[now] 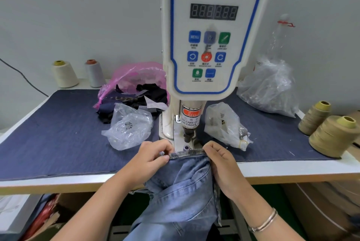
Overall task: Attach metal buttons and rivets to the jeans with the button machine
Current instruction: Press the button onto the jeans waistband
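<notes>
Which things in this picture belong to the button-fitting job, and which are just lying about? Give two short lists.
In the job: jeans, gripped at the waistband by left hand and right hand; button machine; clear bags of metal parts.

Lying about: thread cones; pink bag of fabric scraps.

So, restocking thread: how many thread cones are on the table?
4: a cream cone and a grey cone at the back left, two tan cones at the right edge. Bags may hide more.
</notes>
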Tool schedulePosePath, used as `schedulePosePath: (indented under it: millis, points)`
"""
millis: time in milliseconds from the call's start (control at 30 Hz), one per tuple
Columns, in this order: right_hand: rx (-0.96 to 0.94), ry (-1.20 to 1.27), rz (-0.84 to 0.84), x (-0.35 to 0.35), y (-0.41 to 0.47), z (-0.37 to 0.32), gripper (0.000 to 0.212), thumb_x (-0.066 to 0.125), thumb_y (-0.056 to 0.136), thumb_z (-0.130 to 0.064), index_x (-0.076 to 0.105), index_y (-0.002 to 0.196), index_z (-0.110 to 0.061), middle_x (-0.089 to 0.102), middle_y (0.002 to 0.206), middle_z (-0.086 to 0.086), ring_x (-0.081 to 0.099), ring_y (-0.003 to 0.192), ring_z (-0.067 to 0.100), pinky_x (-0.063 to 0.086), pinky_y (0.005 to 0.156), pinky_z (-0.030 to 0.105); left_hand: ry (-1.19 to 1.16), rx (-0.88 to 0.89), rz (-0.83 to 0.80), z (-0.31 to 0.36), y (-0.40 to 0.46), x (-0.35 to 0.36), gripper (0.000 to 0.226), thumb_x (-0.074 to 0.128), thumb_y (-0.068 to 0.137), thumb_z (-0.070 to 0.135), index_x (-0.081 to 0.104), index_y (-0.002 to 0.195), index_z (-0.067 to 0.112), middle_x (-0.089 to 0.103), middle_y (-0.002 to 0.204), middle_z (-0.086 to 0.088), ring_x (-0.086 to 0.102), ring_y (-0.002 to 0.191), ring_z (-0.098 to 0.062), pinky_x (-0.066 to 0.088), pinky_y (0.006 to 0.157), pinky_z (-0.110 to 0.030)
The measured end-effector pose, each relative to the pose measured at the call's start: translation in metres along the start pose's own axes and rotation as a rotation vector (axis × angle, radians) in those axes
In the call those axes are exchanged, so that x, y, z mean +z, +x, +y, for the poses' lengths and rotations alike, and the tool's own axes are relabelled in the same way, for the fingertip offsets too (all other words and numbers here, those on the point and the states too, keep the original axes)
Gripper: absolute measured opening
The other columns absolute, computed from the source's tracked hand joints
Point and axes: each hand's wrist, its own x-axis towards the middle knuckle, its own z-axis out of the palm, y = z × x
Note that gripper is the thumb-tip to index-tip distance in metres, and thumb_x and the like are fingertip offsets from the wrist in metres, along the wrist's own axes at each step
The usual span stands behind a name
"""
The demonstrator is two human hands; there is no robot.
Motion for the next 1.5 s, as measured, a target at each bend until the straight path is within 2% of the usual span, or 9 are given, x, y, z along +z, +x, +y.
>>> schedulePosePath:
  millis: [67,200,300,400,500,800,967,1133,1500]
  points:
    - [-0.008,0.021,0.025,0.001,0.002,0.003,0.022,0.058,0.086,-0.032,0.056,0.066,-0.023,0.052,0.068,-0.003,0.051,0.067,0.007,0.045,0.067,0.022,-0.036,-0.069,-0.025,-0.006,-0.003,-0.001,0.020,0.044,0.078,0.053,0.055,0.084,0.037,0.050,0.100,0.020,0.043,0.103,-0.014,0.035,0.088,-0.025]
    - [0.006,-0.037,0.110,0.001,0.005,0.006,0.022,0.057,0.085,-0.039,0.057,0.069,-0.024,0.053,0.073,-0.002,0.051,0.073,0.010,0.043,0.074,0.027,-0.273,-0.032,-0.105,-0.009,-0.001,0.001,0.024,0.051,0.087,0.048,0.052,0.085,0.025,0.047,0.080,0.013,0.041,0.075,-0.007,0.036,0.072,-0.020]
    - [0.003,-0.060,0.173,0.002,0.007,0.009,0.024,0.055,0.093,-0.033,0.061,0.071,-0.026,0.058,0.075,-0.002,0.055,0.077,0.010,0.044,0.078,0.031,-0.360,-0.075,-0.048,-0.011,0.006,0.004,0.025,0.058,0.082,0.046,0.056,0.081,0.021,0.049,0.073,0.011,0.042,0.070,-0.004,0.037,0.068,-0.016]
    - [0.013,-0.037,0.220,0.003,0.009,0.009,0.025,0.055,0.094,-0.029,0.064,0.071,-0.027,0.063,0.075,-0.005,0.060,0.075,0.007,0.050,0.073,0.025,-0.418,-0.076,-0.018,-0.010,0.011,0.004,0.028,0.060,0.080,0.045,0.056,0.081,0.017,0.049,0.070,0.011,0.042,0.067,-0.004,0.036,0.065,-0.015]
    - [0.043,0.028,0.272,0.004,0.012,0.008,0.023,0.059,0.092,-0.029,0.068,0.070,-0.028,0.067,0.075,-0.006,0.064,0.072,0.005,0.053,0.064,0.019,-0.467,-0.060,-0.008,-0.008,0.014,0.004,0.016,0.059,0.085,0.035,0.057,0.080,0.020,0.050,0.070,0.014,0.043,0.065,-0.001,0.036,0.063,-0.010]
    - [0.054,0.096,0.265,0.003,0.011,0.010,0.033,0.056,0.094,-0.022,0.062,0.061,-0.025,0.060,0.070,-0.001,0.058,0.070,0.012,0.048,0.070,0.028,-0.463,-0.112,0.027,-0.006,0.013,0.010,0.013,0.057,0.085,0.029,0.057,0.079,0.016,0.050,0.070,0.013,0.044,0.068,-0.003,0.037,0.066,-0.011]
    - [0.049,0.075,0.265,0.004,0.013,0.009,0.035,0.056,0.094,-0.022,0.061,0.059,-0.025,0.060,0.066,-0.004,0.058,0.065,0.007,0.049,0.061,0.020,-0.458,-0.169,0.027,-0.007,0.014,0.009,0.017,0.057,0.083,0.032,0.059,0.079,0.017,0.056,0.072,0.014,0.049,0.071,-0.004,0.039,0.071,-0.017]
    - [0.044,0.090,0.271,0.003,0.014,0.010,0.033,0.056,0.094,-0.022,0.063,0.061,-0.025,0.063,0.067,-0.004,0.060,0.064,0.006,0.050,0.059,0.018,-0.470,-0.188,0.015,-0.006,0.015,0.008,0.020,0.056,0.084,0.032,0.060,0.082,0.013,0.057,0.079,0.002,0.050,0.079,-0.013,0.039,0.078,-0.028]
    - [0.067,0.098,0.292,0.005,0.013,0.009,0.033,0.057,0.093,-0.022,0.062,0.060,-0.026,0.063,0.070,-0.003,0.061,0.069,0.009,0.051,0.064,0.023,-0.439,-0.164,0.029,-0.002,0.013,0.006,0.016,0.056,0.084,0.030,0.059,0.079,0.015,0.053,0.073,0.009,0.046,0.072,-0.008,0.037,0.071,-0.020]
